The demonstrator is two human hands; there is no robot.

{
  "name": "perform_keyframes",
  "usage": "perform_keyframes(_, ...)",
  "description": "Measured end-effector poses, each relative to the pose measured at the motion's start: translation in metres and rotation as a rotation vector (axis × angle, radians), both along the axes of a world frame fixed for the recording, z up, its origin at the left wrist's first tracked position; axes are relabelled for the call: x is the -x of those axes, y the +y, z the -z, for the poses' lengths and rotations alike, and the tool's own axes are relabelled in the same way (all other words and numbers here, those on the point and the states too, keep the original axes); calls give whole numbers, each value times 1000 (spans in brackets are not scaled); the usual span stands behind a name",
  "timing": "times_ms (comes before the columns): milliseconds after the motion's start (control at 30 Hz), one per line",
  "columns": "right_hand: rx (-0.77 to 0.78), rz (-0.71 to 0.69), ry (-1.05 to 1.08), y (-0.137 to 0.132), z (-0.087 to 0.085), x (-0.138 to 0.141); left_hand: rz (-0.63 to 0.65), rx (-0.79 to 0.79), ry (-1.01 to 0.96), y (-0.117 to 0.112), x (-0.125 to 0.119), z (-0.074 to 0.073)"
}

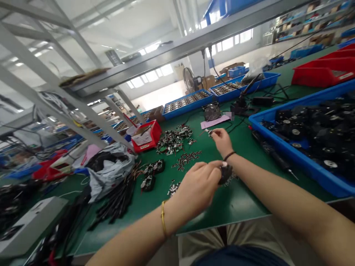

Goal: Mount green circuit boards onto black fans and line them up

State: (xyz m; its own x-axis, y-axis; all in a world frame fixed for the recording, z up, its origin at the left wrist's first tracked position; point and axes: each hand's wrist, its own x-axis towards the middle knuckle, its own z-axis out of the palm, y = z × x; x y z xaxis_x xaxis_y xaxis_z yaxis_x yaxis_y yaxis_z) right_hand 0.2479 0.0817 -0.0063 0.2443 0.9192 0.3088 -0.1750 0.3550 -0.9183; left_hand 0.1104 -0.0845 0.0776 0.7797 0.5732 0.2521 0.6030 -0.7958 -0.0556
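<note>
My left hand [198, 183], with a gold bangle at its wrist, is closed on a round black part [226, 173] held above the near side of the table. Farther out, my right hand [222, 142] pinches a small metallic component with thin wires [208, 132]. Left of that hand lies a heap of similar small wired components [174, 139]. Nearer to me are a scatter of tiny dark pieces [186, 160] and a few small white pieces [173, 187]. Several black assembled units [148, 182] sit to the left of my left hand.
A blue tray [307, 162] of black parts stands at the right, with a screwdriver-like tool [274, 157] beside it. At the back are a small fan [212, 112] and blue trays [187, 105]. Black tubes [116, 199], a plastic bag [108, 166] and a red bin [146, 136] occupy the left.
</note>
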Motion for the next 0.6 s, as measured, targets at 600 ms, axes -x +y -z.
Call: perform_keyframes(600, 89, -652, -281, -108, -48, -75, -479, 204, -207, -51, 50, 78)
